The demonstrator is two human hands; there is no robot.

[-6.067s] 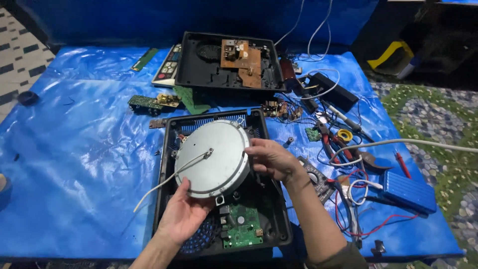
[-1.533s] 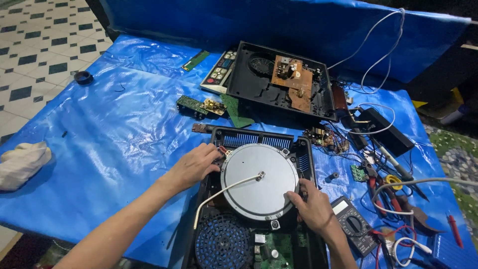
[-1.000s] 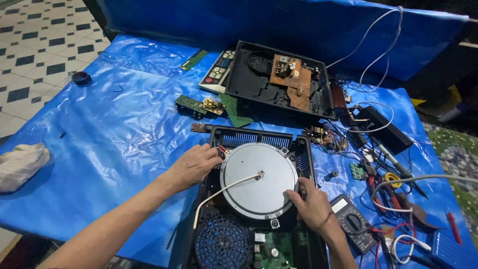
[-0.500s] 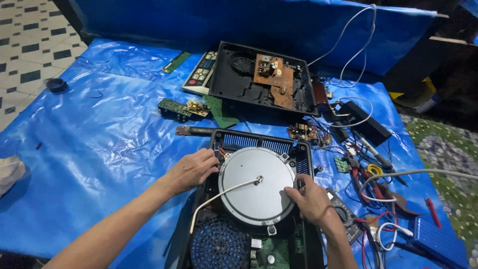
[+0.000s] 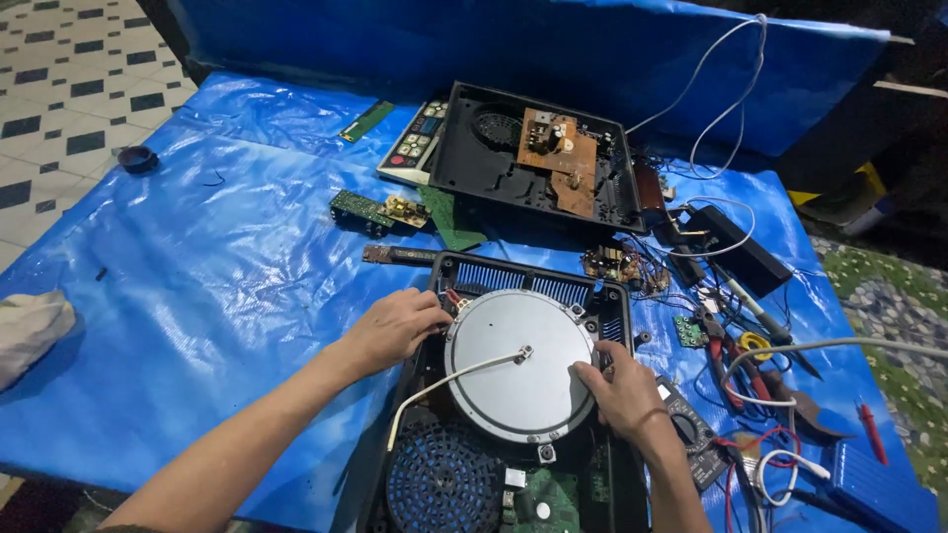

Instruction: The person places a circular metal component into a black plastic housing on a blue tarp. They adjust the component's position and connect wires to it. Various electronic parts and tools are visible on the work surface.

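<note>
Since half a second ago both hands keep their places on the round white coil disc (image 5: 521, 367). The left hand (image 5: 395, 328) has its fingers curled together on the disc's upper left edge; the right hand (image 5: 620, 387) presses bent fingers on its right edge. The disc lies in the open black casing (image 5: 620, 308), above a round fan grille (image 5: 442, 484) and a green circuit board (image 5: 538, 498). Beyond the fingertips, a second open black casing (image 5: 464, 158) holds a brown board (image 5: 555, 158).

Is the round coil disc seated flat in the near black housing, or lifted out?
Seated, it seems: the round coil disc lies level inside the black housing, left hand and right hand at its edges.
</note>
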